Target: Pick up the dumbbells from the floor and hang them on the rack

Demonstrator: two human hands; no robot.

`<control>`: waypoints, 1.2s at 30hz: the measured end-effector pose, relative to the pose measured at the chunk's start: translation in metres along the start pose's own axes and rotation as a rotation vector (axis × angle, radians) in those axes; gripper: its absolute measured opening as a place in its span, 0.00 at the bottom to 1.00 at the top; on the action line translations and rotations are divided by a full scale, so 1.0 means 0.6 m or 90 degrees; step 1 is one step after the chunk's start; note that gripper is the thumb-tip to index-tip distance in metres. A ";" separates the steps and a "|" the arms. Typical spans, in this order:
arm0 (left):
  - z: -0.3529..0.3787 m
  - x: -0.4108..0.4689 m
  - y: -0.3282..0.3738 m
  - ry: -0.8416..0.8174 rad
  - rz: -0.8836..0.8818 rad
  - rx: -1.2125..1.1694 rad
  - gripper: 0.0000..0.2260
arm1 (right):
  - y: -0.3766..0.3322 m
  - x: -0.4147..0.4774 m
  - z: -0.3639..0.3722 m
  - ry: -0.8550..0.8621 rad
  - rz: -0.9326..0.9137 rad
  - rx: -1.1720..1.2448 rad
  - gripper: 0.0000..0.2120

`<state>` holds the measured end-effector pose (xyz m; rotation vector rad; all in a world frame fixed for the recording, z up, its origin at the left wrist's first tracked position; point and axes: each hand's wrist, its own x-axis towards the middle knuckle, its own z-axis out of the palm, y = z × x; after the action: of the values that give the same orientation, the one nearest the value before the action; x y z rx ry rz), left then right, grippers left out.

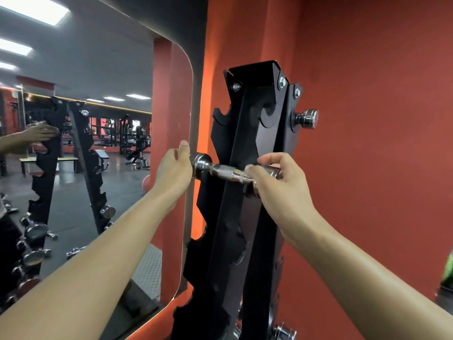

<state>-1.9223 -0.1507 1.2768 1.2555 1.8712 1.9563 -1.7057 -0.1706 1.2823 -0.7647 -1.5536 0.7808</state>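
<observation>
At the bottom of the view, your two bare forearms reach forward and up from the lower corners. Your right hand has its grip closed around the right end of a chrome dumbbell, fingers curled over the top of the bar and hiding that end's head. Your left hand cups the dumbbell's round left head, thumb pointing up, palm against the metal. The dumbbell lies nearly level across the front of a tall black rack, about halfway up it, its knurled handle crossing the rack's centre post; whether it sits in a hook is unclear. Higher on the rack, a second dumbbell hangs near the top, one chrome head sticking out to the right. Behind the rack stands a red wall. To the left, a large mirror reflects the rack, your arm, and gym machines beyond.
</observation>
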 end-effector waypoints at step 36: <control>0.547 -0.556 0.317 -0.422 0.401 -0.190 0.14 | 0.036 -0.176 -0.806 0.365 -0.008 -0.588 0.25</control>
<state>-1.4178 -0.1524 1.2510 2.2015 0.8954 1.6235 -1.2128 -0.2145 1.2536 -1.4825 -1.3310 -0.2360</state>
